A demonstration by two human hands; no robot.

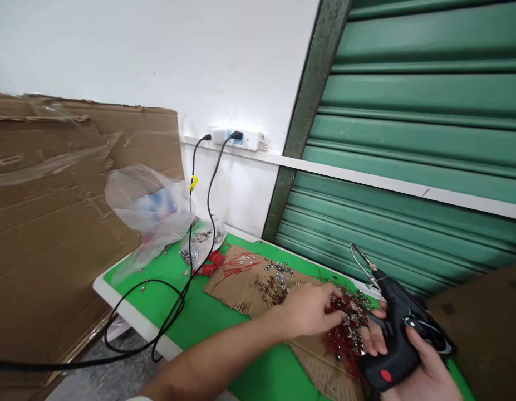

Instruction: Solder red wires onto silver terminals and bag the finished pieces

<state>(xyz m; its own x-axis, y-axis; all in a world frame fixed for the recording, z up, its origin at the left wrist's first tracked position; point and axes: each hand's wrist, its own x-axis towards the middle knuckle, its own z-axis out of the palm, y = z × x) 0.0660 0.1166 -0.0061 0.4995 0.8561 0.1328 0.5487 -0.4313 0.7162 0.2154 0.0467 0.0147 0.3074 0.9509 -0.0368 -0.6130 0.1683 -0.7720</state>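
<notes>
My right hand (424,356) is wrapped around a black pistol-shaped soldering gun (403,317) with a red spot low on its grip. Its metal tip, with a thin feed tube alongside, points up and left. My left hand (310,309) reaches over a tangled pile of red wires with shiny metal ends (345,328). Its thumb and forefinger are apart at the pile's edge, and I see nothing held between them. Beneath lies a flat piece of cardboard (236,284). Small silvery metal pieces (280,270) and darker brownish ones (269,288) are scattered on it, left of the pile.
On the green tabletop (207,323), black cables (174,312) run to a wall power strip (245,138). Red rolls (211,264) and a clear bag of metal parts (205,236) lie at the back left. A large cardboard box (53,239) stands left; a green shutter (408,128) rises behind.
</notes>
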